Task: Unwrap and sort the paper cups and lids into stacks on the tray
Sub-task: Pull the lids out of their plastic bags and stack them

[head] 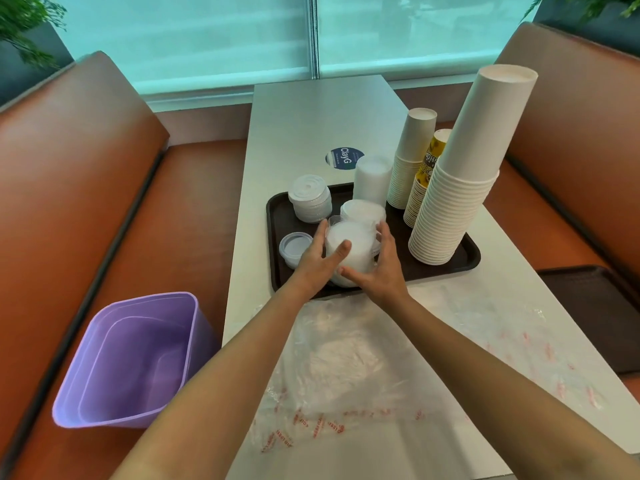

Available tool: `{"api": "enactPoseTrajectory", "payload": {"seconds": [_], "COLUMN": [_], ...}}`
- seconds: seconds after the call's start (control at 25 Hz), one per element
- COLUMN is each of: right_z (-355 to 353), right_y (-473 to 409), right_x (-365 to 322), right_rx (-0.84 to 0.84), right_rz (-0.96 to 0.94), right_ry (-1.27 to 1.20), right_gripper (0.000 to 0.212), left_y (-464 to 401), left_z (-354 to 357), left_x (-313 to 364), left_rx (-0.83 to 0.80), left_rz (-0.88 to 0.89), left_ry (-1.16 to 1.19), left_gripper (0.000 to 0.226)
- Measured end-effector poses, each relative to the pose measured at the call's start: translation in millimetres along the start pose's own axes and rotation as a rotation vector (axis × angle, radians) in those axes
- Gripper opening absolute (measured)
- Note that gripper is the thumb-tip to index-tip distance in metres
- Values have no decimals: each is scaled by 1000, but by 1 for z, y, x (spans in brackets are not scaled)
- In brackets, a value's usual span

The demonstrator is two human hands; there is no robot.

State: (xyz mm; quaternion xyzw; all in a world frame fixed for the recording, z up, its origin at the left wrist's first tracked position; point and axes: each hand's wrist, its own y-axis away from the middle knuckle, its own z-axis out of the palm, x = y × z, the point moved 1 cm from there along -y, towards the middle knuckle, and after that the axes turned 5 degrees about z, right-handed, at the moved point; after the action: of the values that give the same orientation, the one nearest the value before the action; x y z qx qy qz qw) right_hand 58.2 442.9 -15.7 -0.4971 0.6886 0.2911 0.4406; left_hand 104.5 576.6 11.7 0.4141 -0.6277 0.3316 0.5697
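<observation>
Crumpled clear wrapping (349, 368) with red print lies on the bench (311, 126) nearest you, between your forearms. Beyond it, your left hand (317, 256) and right hand (379, 268) cup a stack of white lids (349, 249) from both sides, fingers (320, 232) curled round it at the near edge of the dark tray (460, 259). On the tray's right stands a tall stack of white paper cups (460, 188); more lid stacks (309, 202) sit far left. Left of the bench, a purple bin (135, 358) rests on the seat.
</observation>
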Motion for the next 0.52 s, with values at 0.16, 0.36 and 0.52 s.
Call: {"api": "enactPoseTrajectory", "payload": {"seconds": [0.16,0.36,0.52], "right_z": [14,19,19], "right_y": [-2,-6,-10], "right_x": [4,21,27], "right_rx": [-23,-40,-67], "right_rz": [80,81,59], "right_ry": [-100,-106,3], "right_gripper": [98,86,95], "left_y": [-1,3,4], "left_z": [8,11,2], "left_x": [-24,-40,-39], "left_rx": [22,38,65], "left_rz": [6,35,74], "left_ry": [25,-17,-189], "left_gripper": [72,58,71]}}
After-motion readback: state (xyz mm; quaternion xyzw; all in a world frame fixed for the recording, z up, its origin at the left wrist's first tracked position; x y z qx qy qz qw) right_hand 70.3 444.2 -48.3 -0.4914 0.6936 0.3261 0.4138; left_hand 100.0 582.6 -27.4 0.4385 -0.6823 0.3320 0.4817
